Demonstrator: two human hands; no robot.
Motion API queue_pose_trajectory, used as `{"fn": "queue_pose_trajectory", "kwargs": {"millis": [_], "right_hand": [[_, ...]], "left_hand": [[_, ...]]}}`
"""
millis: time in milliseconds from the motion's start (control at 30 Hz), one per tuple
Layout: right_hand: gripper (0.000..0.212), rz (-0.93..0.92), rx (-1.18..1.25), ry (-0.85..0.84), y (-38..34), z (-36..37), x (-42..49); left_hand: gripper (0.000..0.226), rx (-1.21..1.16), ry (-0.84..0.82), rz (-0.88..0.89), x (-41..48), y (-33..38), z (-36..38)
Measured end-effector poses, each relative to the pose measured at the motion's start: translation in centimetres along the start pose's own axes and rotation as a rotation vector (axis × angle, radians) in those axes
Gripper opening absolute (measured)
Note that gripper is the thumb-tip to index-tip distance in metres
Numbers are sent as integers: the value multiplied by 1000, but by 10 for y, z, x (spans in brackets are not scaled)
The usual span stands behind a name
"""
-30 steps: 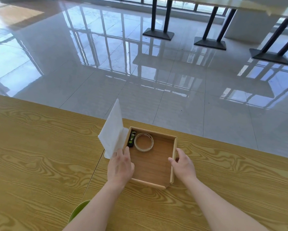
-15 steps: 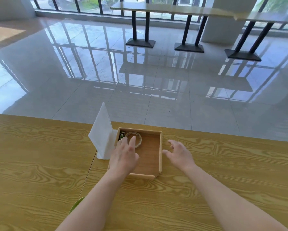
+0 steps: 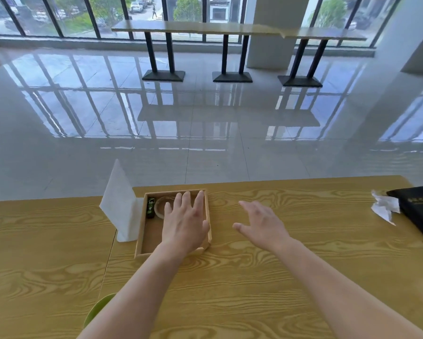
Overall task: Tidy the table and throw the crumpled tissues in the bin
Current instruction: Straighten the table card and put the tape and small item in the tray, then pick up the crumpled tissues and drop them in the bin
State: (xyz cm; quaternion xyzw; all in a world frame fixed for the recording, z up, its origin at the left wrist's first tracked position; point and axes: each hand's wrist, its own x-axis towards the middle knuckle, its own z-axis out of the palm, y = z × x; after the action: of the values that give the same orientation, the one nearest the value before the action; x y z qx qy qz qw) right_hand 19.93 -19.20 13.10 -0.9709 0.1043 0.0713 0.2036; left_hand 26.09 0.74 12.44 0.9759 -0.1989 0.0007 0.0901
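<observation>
**A:** Where are the hands right now?

**B:** The left hand is spread flat, fingers apart, over the shallow square wooden tray near the far edge of the yellow wood-grain table. It grips nothing; whether the palm actually touches the tray floor I cannot tell. The right hand hovers open and empty just beside the tray's right wall, fingers loosely splayed.

**A:** What's in the tray?

**B:** A small black-and-green lighter-shaped item against the left wall, and a clear round ring of tape partly hidden under the left fingers. A stack of white folded napkins stands upright, touching the tray's left side.

**A:** And the tissue to be binned?

**B:** One crumpled white tissue lies by the table's far right corner, touching a black rectangular wallet-like case, well apart from both hands. A curved green rim peeks out at the near edge by the left forearm; possibly the bin, but I can't say.

**A:** So which step is this?

**B:** I'd judge the tray is arranged and the tissue untouched. The next move likely calls for the right hand to reach toward that far right corner, pinch the tissue without dragging the case, then carry it to the bin.
</observation>
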Motion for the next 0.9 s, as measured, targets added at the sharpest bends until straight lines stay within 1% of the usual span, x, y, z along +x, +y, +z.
{"fn": "queue_pose_trajectory", "kwargs": {"millis": [233, 367, 667, 900], "right_hand": [[71, 111, -3, 82, 37, -22, -51], [71, 156, 4, 119, 72, -36, -83], [67, 265, 40, 154, 189, -66, -171], [59, 339, 87, 227, 279, -75, -236]], "left_hand": [[80, 13, -58, 116, -14, 52, -3], [80, 32, -50, 188, -26, 95, -4], [78, -12, -92, 258, -64, 230, 17], [72, -71, -100, 354, -103, 333, 47]]}}
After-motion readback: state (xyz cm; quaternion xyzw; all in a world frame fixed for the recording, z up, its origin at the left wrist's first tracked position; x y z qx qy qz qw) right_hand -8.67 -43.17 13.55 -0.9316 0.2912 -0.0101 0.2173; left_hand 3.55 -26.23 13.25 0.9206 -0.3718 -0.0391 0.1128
